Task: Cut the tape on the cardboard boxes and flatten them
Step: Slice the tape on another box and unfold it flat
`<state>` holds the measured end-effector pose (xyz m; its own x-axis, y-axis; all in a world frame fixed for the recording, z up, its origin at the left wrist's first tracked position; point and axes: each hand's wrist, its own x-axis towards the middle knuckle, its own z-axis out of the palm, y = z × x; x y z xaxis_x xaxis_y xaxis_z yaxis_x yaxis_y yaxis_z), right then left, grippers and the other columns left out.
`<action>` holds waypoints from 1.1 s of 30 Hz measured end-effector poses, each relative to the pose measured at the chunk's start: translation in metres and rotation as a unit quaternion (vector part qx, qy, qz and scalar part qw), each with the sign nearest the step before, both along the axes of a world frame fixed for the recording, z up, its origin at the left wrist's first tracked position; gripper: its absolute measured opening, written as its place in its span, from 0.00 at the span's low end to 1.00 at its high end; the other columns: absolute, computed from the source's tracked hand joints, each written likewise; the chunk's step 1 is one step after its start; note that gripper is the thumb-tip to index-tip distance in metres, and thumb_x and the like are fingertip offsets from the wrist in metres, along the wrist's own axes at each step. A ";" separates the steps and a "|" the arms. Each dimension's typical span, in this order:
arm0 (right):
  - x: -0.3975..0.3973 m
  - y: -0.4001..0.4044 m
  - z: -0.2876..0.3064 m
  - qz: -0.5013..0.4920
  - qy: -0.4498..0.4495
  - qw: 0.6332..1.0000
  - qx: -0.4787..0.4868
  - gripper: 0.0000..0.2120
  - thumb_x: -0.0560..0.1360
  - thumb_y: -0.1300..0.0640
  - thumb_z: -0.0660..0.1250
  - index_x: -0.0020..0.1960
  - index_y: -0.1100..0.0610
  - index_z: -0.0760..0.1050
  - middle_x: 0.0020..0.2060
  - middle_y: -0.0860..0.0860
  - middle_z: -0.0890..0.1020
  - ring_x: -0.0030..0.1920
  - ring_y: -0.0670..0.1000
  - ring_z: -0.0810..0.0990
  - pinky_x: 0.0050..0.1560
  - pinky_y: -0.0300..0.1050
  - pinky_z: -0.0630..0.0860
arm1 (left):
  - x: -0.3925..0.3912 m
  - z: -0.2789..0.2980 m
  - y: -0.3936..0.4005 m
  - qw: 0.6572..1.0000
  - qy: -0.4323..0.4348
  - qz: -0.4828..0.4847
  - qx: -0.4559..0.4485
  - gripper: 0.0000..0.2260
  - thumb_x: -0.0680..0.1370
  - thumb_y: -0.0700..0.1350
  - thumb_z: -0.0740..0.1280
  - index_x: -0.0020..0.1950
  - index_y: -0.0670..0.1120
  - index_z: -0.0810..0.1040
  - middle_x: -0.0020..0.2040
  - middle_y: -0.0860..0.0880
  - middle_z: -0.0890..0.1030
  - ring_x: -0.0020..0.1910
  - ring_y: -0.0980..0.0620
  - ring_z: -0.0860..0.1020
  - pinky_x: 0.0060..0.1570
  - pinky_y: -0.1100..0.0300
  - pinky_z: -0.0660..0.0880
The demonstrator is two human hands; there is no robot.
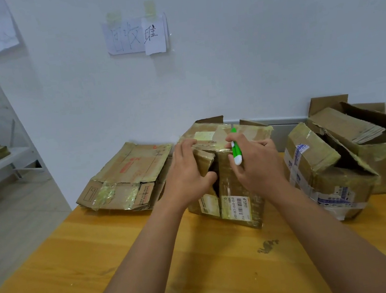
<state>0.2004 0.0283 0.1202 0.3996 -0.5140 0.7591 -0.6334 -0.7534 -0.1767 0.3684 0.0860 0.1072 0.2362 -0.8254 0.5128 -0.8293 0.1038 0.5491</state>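
You are looking down at a yellow wooden bench (152, 261) set against a white wall (226, 69). A taped cardboard box (231, 190) stands at the middle of the bench, directly in front of you, its near face split by a dark open seam. Your left hand (187, 171) grasps the flap to the left of that seam, fingers (187, 145) curled over the box's top edge and thumb hooked into the gap. Your right hand (254, 163) rests on the box to the right of the seam, fingers curled around a green and white cutter (235, 149) that points away from you. A flattened box (127, 176) lies on the bench to the left, just beside the middle one. To the right stand a torn box with blue printed tape (321, 174) and, behind it, an open box (368, 134). Two handwritten paper notes (136, 36) are taped to the wall above.
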 end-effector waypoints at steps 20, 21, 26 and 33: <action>-0.024 0.002 0.002 0.057 -0.062 0.995 0.050 0.17 0.74 0.59 0.68 0.61 0.49 0.69 0.43 0.44 0.79 0.43 0.47 0.77 0.52 0.53 0.74 | -0.017 -0.009 -0.012 0.992 -0.106 -0.003 -0.064 0.25 0.78 0.38 0.64 0.74 0.51 0.66 0.73 0.48 0.66 0.79 0.44 0.50 0.77 0.44 0.56; -0.026 0.002 0.003 0.086 -0.070 0.992 0.066 0.17 0.74 0.59 0.68 0.60 0.48 0.69 0.42 0.42 0.78 0.40 0.44 0.76 0.48 0.53 0.75 | -0.018 -0.006 -0.012 0.994 -0.091 -0.010 -0.052 0.25 0.78 0.37 0.63 0.74 0.51 0.66 0.73 0.49 0.66 0.79 0.44 0.49 0.77 0.44 0.55; -0.034 -0.001 0.004 0.102 -0.058 0.988 0.096 0.21 0.74 0.60 0.69 0.58 0.42 0.64 0.41 0.37 0.77 0.34 0.38 0.74 0.43 0.44 0.69 | -0.015 0.001 -0.011 0.996 -0.077 -0.034 -0.016 0.23 0.79 0.36 0.63 0.72 0.52 0.69 0.73 0.50 0.65 0.80 0.45 0.45 0.76 0.44 0.58; -0.031 0.003 0.006 0.063 -0.051 0.987 0.136 0.15 0.76 0.57 0.67 0.59 0.46 0.67 0.42 0.38 0.77 0.34 0.42 0.75 0.45 0.44 0.69 | -0.012 0.004 -0.005 0.998 -0.032 -0.054 0.000 0.23 0.77 0.37 0.65 0.69 0.55 0.73 0.76 0.50 0.64 0.80 0.46 0.45 0.73 0.39 0.62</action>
